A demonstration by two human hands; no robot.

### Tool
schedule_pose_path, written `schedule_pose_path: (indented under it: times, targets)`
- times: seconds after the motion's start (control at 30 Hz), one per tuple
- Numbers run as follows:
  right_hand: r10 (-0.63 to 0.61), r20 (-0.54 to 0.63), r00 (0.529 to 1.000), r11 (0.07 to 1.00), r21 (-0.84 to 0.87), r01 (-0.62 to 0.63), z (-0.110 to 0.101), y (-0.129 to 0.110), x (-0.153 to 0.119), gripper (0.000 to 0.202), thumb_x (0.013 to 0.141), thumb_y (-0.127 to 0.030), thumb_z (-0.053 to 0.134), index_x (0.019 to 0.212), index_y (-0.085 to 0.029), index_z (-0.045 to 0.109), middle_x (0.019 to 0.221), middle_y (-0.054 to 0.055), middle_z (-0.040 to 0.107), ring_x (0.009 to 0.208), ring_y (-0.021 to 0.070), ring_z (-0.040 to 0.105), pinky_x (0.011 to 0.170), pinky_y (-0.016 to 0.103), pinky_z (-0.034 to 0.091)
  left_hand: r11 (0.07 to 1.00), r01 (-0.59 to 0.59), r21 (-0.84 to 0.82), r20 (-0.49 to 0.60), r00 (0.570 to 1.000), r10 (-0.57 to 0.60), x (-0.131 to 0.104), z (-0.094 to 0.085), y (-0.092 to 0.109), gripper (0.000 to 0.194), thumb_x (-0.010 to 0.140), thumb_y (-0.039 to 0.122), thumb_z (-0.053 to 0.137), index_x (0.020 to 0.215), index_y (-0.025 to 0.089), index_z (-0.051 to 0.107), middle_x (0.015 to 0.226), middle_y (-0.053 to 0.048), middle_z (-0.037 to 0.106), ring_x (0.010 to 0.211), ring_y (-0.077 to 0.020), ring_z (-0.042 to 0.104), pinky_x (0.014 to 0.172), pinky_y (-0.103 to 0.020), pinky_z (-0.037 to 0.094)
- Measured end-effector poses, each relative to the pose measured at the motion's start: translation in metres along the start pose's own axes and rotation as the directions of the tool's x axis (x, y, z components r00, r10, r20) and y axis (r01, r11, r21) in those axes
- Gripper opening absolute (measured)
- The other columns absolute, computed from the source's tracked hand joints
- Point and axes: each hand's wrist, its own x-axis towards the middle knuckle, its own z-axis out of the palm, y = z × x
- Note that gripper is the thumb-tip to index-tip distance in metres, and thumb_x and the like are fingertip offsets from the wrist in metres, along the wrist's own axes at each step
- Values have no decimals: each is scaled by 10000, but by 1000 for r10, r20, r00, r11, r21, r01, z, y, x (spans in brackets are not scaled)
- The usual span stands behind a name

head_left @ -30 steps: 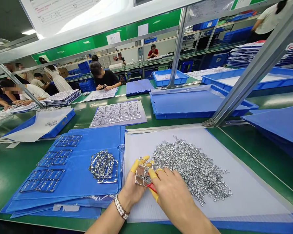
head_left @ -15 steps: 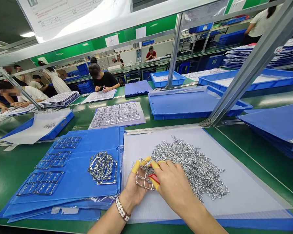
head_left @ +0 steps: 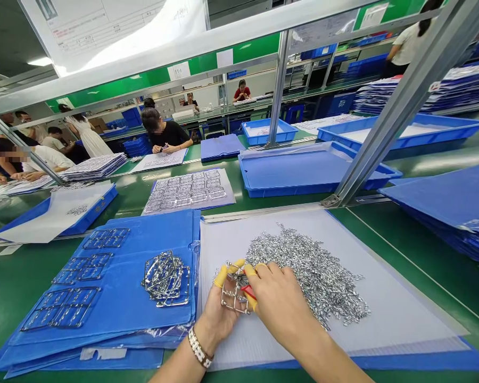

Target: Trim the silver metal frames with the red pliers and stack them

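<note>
My left hand [head_left: 217, 316], with yellow finger cots, is closed around a square metal wire frame [head_left: 228, 302] with crossbars. My right hand [head_left: 281, 303] grips red-handled pliers [head_left: 248, 290], also through yellow finger cots. The pliers' grey jaws are at the frame's upper part; my fingers hide exactly what they pinch. Just beyond both hands spreads a heap of small silvery metal pieces [head_left: 303, 266] on a white sheet [head_left: 387, 324]. To the left, a tangled pile of similar metal frames [head_left: 166, 277] lies on blue plastic sheets [head_left: 143, 226].
Several finished-looking frames [head_left: 59, 307] lie in rows at the left. Beyond are a white sheet with frames [head_left: 189, 190], a blue tray [head_left: 287, 183] and a paper-lined tray [head_left: 98, 210]. A metal post [head_left: 399, 117] rises at right. A co-worker in black [head_left: 167, 133] sits opposite.
The view has shifted slightly. Both hands stay together at the wire frame, the pliers still held at it, with only a small change in the right hand's position.
</note>
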Motion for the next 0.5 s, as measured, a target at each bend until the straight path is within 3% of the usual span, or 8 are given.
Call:
schedule_pose_path:
  times: [0.27, 0.4, 0.5]
  targets:
    - [-34, -44, 998, 999, -36, 33, 1, 1, -4, 188, 789, -139, 618, 965, -201, 634, 833, 53, 662, 789, 205, 569, 677, 343, 302, 999, -18, 48, 30, 999, 16, -2, 0, 3, 433, 874, 462, 511, 1202, 198, 610, 1143, -94, 630, 830, -198, 629, 749, -330, 489]
    - [20, -82, 996, 1000, 8, -19, 10, 15, -13, 341, 766, -265, 677, 1095, -206, 609, 903, 48, 668, 853, 231, 566, 710, 362, 311, 999, 24, 24, 55, 998, -25, -1, -2, 6, 515, 879, 511, 461, 1270, 188, 551, 1098, -122, 647, 824, -223, 645, 723, -353, 501]
    - [67, -43, 997, 998, 1, -67, 16, 24, -19, 294, 796, -276, 639, 1081, -207, 617, 895, 49, 668, 863, 241, 558, 713, 369, 303, 998, 60, 6, 67, 996, -60, 1, -3, 7, 552, 877, 530, 438, 1270, 156, 542, 1044, -129, 660, 807, -239, 651, 689, -358, 507]
